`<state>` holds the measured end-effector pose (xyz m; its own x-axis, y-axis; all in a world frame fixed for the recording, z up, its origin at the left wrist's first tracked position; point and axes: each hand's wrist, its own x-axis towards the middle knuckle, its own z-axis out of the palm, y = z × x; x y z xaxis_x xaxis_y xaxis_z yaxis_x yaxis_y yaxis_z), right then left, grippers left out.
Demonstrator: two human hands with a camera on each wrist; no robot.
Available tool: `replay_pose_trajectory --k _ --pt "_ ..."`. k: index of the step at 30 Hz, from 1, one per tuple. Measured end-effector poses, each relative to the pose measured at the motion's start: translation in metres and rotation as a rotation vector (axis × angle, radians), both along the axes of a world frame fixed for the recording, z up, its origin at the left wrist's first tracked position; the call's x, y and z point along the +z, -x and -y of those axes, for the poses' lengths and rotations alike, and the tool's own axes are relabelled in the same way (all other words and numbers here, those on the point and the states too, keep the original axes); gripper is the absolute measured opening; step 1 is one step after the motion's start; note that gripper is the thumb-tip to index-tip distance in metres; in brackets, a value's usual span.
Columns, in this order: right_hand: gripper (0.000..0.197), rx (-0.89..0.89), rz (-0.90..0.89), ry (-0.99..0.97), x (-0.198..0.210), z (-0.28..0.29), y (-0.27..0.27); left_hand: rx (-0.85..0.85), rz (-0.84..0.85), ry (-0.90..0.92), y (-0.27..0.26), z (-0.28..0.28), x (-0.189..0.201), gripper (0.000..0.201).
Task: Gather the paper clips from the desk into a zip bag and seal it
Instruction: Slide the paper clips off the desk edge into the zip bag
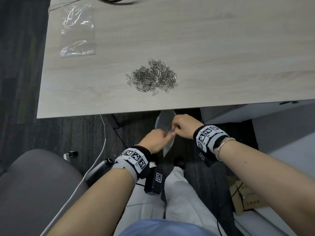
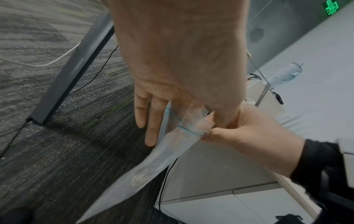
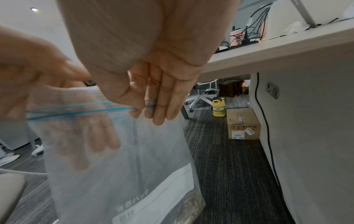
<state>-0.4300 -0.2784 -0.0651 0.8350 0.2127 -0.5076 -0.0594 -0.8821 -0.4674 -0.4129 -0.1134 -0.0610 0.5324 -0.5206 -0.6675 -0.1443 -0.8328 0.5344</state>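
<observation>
**Both hands on the zip bag, below the near edge of the bench**

I hold the zip bag [image 3: 134, 159] in the air in front of my lap, just below the near edge of the bench [image 1: 221, 48], and it hangs down from its blue zip strip toward the carpet. My left hand [image 1: 154, 140] pinches one end of the strip between thumb and forefinger; my other fingers [image 2: 151, 121] on that side lie straight against the plastic. My right hand [image 1: 184, 125] grips the other end of the strip, thumb on one face and curled fingers on the other. The two hands sit close together, almost touching. I cannot tell whether the strip between them is pressed closed. The lower part of the bag shows a white label panel; something dull lies near its bottom corner, too blurred to name.

The paper clips [image 1: 153, 77] lie in one loose heap on the bench, toward the middle of its near edge, with a few strays at the heap's left and near sides. A second clear plastic bag [image 1: 77, 31] lies flat near the far left corner of the bench, well apart from the heap.
</observation>
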Motion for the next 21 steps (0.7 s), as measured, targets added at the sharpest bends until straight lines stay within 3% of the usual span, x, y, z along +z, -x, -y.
replay_pose_trajectory --k 2,6,10,16,21 --pt "0.021 -0.004 0.009 0.004 0.001 0.007 -0.001 -0.028 0.009 -0.011 0.002 0.001 -0.003 0.039" --pt "0.024 0.005 0.025 0.004 0.001 0.015 -0.002 -0.043 0.191 0.034 0.003 0.004 -0.007 0.024" --pt "0.029 -0.047 0.188 -0.062 0.008 0.014 -0.004 0.061 0.296 0.072 0.007 0.007 -0.006 0.018" --pt "0.04 -0.267 0.416 -0.156 0.016 0.021 -0.03 0.168 0.327 0.096 0.001 0.008 0.003 0.012" --pt "0.055 -0.25 0.389 -0.045 0.005 0.03 -0.069 0.145 0.264 0.07 -0.006 0.009 -0.011 0.018"
